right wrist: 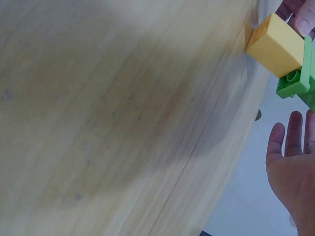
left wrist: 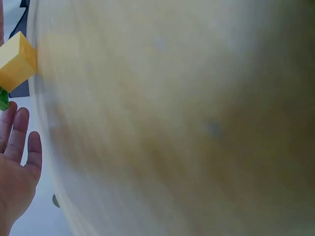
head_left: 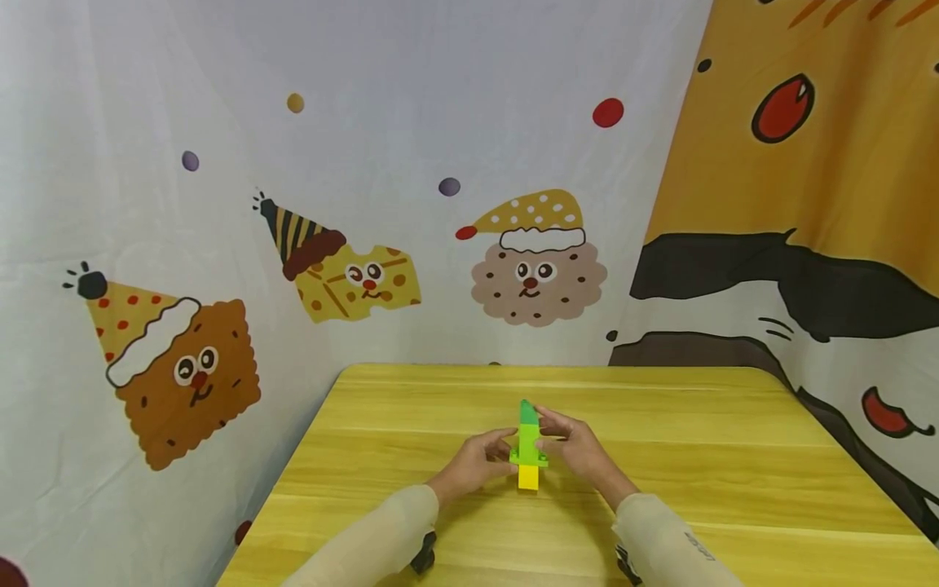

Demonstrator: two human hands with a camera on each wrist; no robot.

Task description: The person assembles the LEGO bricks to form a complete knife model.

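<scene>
A small brick tower (head_left: 528, 447) stands on the wooden table (head_left: 697, 465): a yellow brick (right wrist: 275, 45) at the base, a green plate (right wrist: 295, 83) on it and a green sloped piece on top. My left hand (head_left: 477, 465) flanks it on the left, fingertips at the lower bricks. My right hand (head_left: 579, 448) flanks it on the right, fingertips at the green pieces. Both wrist views show flat palms with straight fingers (left wrist: 17, 147) (right wrist: 293, 157) beside the tower. Neither hand is wrapped round it.
Printed cartoon curtains (head_left: 367, 244) hang close behind and on both sides of the table. The table's far edge (head_left: 550, 368) lies just beyond the tower. Black wrist mounts (head_left: 424, 556) sit under both sleeves near the front.
</scene>
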